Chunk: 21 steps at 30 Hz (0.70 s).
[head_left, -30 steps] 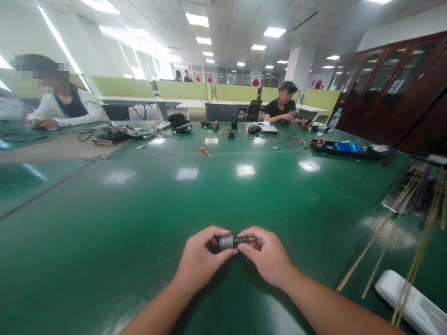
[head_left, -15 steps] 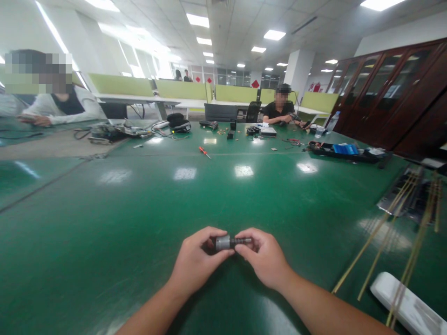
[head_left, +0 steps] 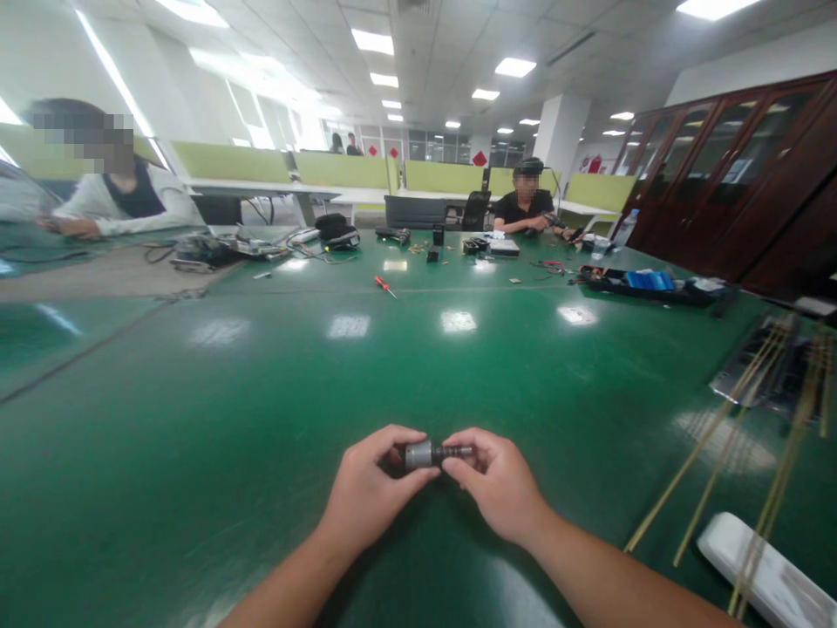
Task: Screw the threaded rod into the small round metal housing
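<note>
A small grey cylindrical part with a dark ribbed end [head_left: 419, 453] lies sideways between my hands, just above the green tabletop [head_left: 418, 375]. Thumb and fingers of my left hand [head_left: 371, 487] close around its thick grey body. My right hand [head_left: 502, 488] pinches the dark, ribbed end, where a thin pale tip points to the right. The fingertips behind the part are partly hidden, and its exact kind cannot be made out.
Long thin sticks [head_left: 710, 462] and a white rounded object [head_left: 762, 567] lie on the right. Farther off are an orange screwdriver [head_left: 384, 286], a black tray with blue items [head_left: 647, 283] and electronics [head_left: 215, 249]. One person [head_left: 523, 205] sits opposite, another [head_left: 134, 196] at left.
My hands keep the same grip on the grey part, which has barely moved. The whole view has shifted slightly, and the person at left has moved their head a little.
</note>
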Available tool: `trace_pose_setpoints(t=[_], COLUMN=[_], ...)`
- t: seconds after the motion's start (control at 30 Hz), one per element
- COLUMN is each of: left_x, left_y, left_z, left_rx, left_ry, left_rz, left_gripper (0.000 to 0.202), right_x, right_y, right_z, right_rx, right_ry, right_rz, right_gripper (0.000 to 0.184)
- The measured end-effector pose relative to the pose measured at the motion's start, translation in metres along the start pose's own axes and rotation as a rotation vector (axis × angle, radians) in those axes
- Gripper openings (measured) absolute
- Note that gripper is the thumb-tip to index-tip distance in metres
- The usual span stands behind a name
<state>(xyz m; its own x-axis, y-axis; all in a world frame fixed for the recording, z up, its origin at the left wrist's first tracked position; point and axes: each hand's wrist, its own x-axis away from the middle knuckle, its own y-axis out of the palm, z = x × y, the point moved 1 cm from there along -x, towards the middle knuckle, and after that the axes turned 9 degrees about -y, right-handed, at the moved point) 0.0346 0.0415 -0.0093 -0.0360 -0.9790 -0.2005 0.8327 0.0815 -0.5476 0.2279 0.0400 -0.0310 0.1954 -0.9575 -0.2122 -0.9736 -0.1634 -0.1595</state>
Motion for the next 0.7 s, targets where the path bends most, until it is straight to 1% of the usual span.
trace_pose_setpoints(t=[0.17, 0.37, 0.7], left_x=[-0.0004, 0.0002, 0.0005], left_y=[0.0002, -0.0006, -0.0009], left_z=[-0.0016, 0.0016, 0.0040], left_rx=[-0.004, -0.004, 0.025], left_ry=[0.006, 0.001, -0.004], left_rz=[0.002, -0.004, 0.018], left_gripper=[0.029, 0.029, 0.028], right_x=[-0.0001, -0.0007, -0.0002], right_y=[0.0001, 0.0003, -0.0002], right_z=[-0.0020, -0.0012, -0.0035], right_rx=[-0.015, -0.011, -0.010], right_ry=[0.006, 0.019, 0.021], right_rz=[0.002, -0.006, -0.003], right_gripper=[0.019, 0.020, 0.018])
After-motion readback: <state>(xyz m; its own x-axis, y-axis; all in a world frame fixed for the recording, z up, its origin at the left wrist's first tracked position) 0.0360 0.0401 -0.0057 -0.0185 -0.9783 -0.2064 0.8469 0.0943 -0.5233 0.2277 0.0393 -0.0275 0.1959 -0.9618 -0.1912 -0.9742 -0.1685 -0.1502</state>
